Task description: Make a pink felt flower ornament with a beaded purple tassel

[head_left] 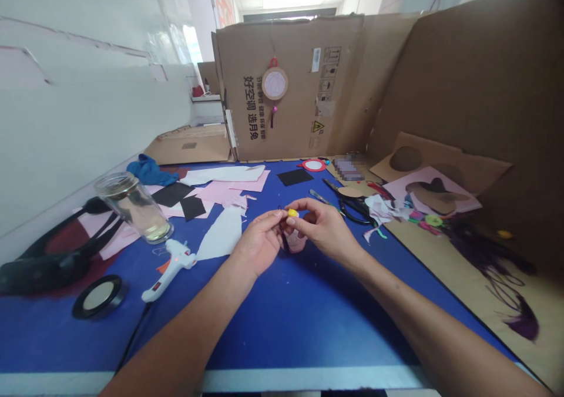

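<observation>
In the middle of the head view, just above the blue table, my two hands meet. My right hand (319, 224) pinches a small yellow bead (292, 213) between thumb and fingertips. Close beside it, my left hand (263, 238) is closed on a thin dark cord (284, 241), part of which dangles below the fingers. A pinkish patterned piece (296, 243) shows beneath the bead, partly covered by my right fingers; whether it is tied to the cord I cannot tell.
A white glue gun (170, 272), a glass jar (136, 209) and a roll of tape (99, 295) stand at left. Pliers (355, 212) and scraps lie right, near dark purple tassels (522, 320). A round pendant (275, 84) hangs on the cardboard wall (343, 133).
</observation>
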{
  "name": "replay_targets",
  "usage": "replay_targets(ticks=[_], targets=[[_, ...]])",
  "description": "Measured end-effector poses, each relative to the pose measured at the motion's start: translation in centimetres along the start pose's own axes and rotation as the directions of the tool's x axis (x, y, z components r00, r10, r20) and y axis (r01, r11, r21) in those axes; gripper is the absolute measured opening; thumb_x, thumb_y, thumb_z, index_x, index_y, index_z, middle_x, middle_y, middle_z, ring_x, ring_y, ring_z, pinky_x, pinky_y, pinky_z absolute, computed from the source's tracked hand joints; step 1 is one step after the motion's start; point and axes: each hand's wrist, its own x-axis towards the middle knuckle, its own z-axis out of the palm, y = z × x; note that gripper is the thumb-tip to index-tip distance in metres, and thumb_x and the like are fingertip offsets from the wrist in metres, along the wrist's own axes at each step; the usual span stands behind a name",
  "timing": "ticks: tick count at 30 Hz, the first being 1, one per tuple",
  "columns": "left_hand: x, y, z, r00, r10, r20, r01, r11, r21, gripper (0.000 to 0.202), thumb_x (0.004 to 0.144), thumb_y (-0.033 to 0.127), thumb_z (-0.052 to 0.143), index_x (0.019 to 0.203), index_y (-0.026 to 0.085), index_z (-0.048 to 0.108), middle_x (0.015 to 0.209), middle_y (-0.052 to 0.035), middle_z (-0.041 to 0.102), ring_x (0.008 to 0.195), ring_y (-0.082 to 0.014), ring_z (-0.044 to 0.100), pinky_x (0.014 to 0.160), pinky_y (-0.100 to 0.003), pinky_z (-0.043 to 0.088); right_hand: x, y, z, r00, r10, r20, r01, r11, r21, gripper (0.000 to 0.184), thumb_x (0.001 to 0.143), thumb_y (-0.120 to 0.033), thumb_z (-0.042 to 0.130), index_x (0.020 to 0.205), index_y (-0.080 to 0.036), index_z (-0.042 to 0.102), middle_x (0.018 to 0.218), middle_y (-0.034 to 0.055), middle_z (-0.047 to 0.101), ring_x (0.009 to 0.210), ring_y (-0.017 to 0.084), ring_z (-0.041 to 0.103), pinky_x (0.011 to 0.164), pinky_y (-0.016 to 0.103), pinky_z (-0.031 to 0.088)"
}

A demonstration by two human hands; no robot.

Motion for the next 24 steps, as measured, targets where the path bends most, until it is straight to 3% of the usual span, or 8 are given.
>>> replay_targets(ticks=[4,11,13,16,18,20,22,24], targets=[[0.0,0.0,-0.2,1.0,0.005,0.021,-0.005,1.0,0.014,0.005,0.082,0.008,0.085,0.079,0.01,0.081,0.083,-0.0085,0.08,0.073,-0.0139,0.071,0.074,-0.025,0.058,0.2,0.0,0.0,1.0,-0.01,0.006,0.009,1.0,0.022,0.03,0.093,-0.048,0.08,0.11,-0.024,0.075,0.089,0.0038,0.082,0.068,0.021,0.074,0.062,0.034,0.059],[0.1,0.1,-0.6,0.991,-0.024,0.131,0.015,0.997,0.071,0.015,0.077,0.018,0.093,0.082,0.01,0.081,0.076,-0.0063,0.076,0.07,-0.0145,0.068,0.07,-0.026,0.058,0.5,0.2,-0.2,0.996,0.021,0.087,-0.038,0.98,0.195,0.045,0.088,-0.057,0.086,0.113,-0.021,0.076,0.079,0.002,0.08,0.069,0.019,0.072,0.067,0.032,0.059],[0.2,0.1,-0.6,0.993,-0.033,0.118,0.026,0.998,0.06,0.014,0.076,0.016,0.093,0.08,0.011,0.081,0.075,-0.0057,0.076,0.07,-0.0139,0.068,0.071,-0.025,0.058,0.2,0.2,-0.2,0.992,0.031,0.119,-0.054,0.981,0.188,0.042,0.09,-0.054,0.085,0.115,-0.021,0.076,0.083,0.0024,0.081,0.073,0.019,0.074,0.07,0.033,0.06],[0.2,0.1,-0.6,0.997,-0.033,0.076,0.032,0.999,0.008,0.011,0.078,0.012,0.091,0.08,0.01,0.08,0.081,-0.0068,0.078,0.074,-0.0139,0.071,0.075,-0.025,0.059,0.3,0.1,-0.7,0.989,0.047,0.14,-0.067,0.988,0.139,0.046,0.092,-0.051,0.083,0.127,-0.023,0.075,0.105,0.0062,0.083,0.082,0.02,0.077,0.071,0.033,0.063],[0.3,0.2,-0.6,0.998,-0.03,0.057,0.031,0.999,-0.015,0.008,0.08,0.011,0.089,0.081,0.01,0.081,0.085,-0.0088,0.079,0.077,-0.0144,0.072,0.075,-0.024,0.059,1.6,0.0,-2.0,0.988,0.088,0.127,-0.095,0.994,0.047,0.048,0.096,-0.05,0.08,0.136,-0.024,0.073,0.117,0.0087,0.082,0.081,0.02,0.078,0.063,0.031,0.063],[0.4,0.4,-0.6,0.999,-0.032,0.034,0.033,0.999,-0.022,0.006,0.083,0.01,0.087,0.082,0.01,0.081,0.089,-0.0109,0.081,0.079,-0.0149,0.073,0.075,-0.023,0.059,4.2,0.2,-4.4,0.986,0.153,0.072,-0.142,0.981,-0.132,0.04,0.099,-0.044,0.077,0.134,-0.023,0.076,0.108,0.009,0.084,0.078,0.02,0.078,0.06,0.029,0.062],[0.4,0.5,-0.7,0.999,-0.04,-0.002,0.04,0.999,-0.031,0.006,0.083,0.01,0.087,0.082,0.01,0.081,0.093,-0.0121,0.082,0.082,-0.0155,0.074,0.074,-0.023,0.058,8.0,0.7,-7.6,0.972,0.195,-0.132,-0.233,0.881,-0.411,0.029,0.101,-0.035,0.075,0.127,-0.024,0.08,0.098,0.0066,0.085,0.077,0.02,0.079,0.062,0.027,0.062],[0.5,0.6,-0.9,0.999,-0.048,-0.025,0.047,0.998,-0.044,0.009,0.082,0.011,0.09,0.082,0.011,0.081,0.095,-0.0121,0.082,0.084,-0.0163,0.075,0.075,-0.024,0.058,12.1,1.8,-11.0,0.943,0.208,-0.26,-0.316,0.801,-0.508,0.031,0.101,-0.024,0.071,0.13,-0.017,0.08,0.098,0.012,0.085,0.08,0.022,0.08,0.067,0.029,0.062]])
